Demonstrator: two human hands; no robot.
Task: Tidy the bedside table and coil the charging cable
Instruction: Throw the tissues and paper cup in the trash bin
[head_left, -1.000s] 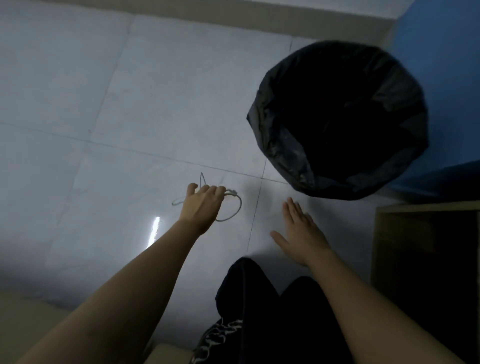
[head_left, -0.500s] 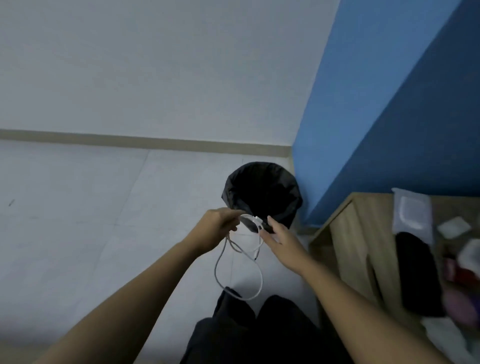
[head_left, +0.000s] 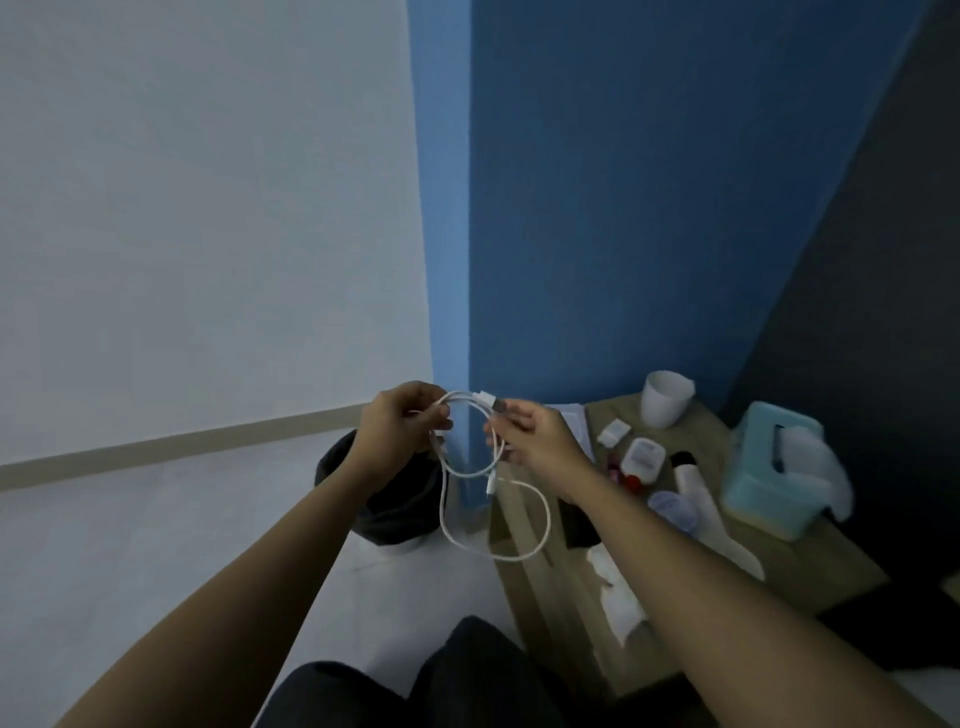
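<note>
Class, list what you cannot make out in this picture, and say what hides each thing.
Head view only.
- bin: mouth and contents hidden behind the left hand and forearm.
- cable: loop count unclear; strands overlap and part lies inside the right hand.
- bottle: label too small and blurred.
- table: part covered by the right forearm.

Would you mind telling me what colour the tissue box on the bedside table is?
The tissue box is light teal, shown best in the head view.
</note>
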